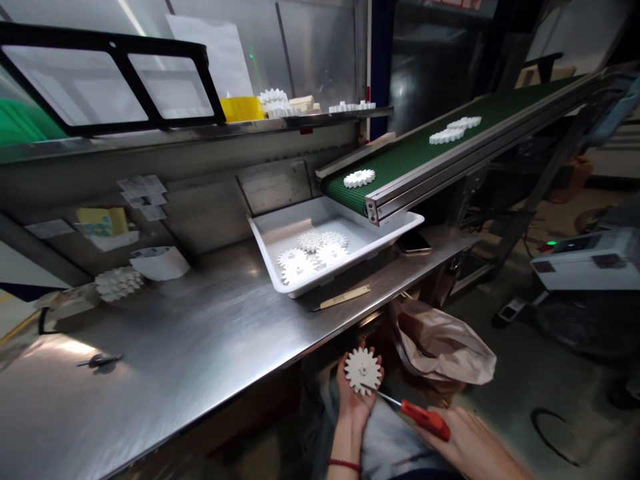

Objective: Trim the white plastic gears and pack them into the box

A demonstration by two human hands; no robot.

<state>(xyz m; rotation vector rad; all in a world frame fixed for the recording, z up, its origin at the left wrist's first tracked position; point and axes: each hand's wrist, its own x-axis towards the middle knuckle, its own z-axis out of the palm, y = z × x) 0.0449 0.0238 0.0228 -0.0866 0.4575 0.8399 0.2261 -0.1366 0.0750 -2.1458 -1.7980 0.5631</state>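
Observation:
A white toothed gear (363,371) lies in my left hand (354,404), low in front of the bench, with my fingers curled around its edge from beneath. My right hand (467,437) grips the red handle of a thin-shafted tool (423,419) that looks like a screwdriver. Its slim metal shaft points left and reaches the lower part of the gear's face; whether the tip touches is too small to tell. Above my hands, several more white gears (316,253) lie in a white tray (273,270) on the metal bench.
A green conveyor belt (400,157) slopes down to the tray, carrying several gears. A wooden-handled tool (345,297) and a phone-like dark object (414,244) lie near the bench edge. An open bag (440,340) stands beside my hands. Stacked gears (119,283) sit at left.

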